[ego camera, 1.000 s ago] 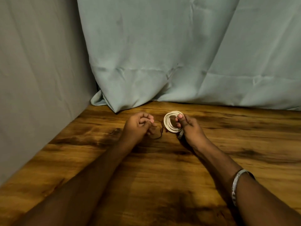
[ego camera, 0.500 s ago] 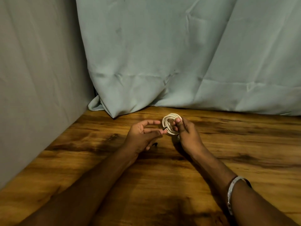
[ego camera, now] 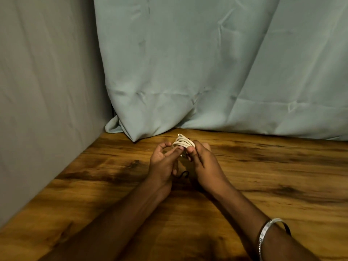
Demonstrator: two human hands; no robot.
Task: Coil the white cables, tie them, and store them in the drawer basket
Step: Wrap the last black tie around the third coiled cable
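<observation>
Above the scuffed brown wooden desk (ego camera: 282,185), both hands pinch one coil!

Nearest, a thin black tie (ego camera: 184,174) dangles below the palms; left hand (ego camera: 163,162) and right hand (ego camera: 204,162) each grip the small coiled white cable (ego camera: 183,143), edge-on at their fingertips, right hand closer. Beyond hangs the pale green curtain (ego camera: 207,63). No drawer basket visible.

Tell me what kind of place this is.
Probably a makeshift recording corner rather than a lived-in room: a bare wooden table, pale green cloth and grey cloth as backdrops. Both hands work a coiled white cable.
</observation>
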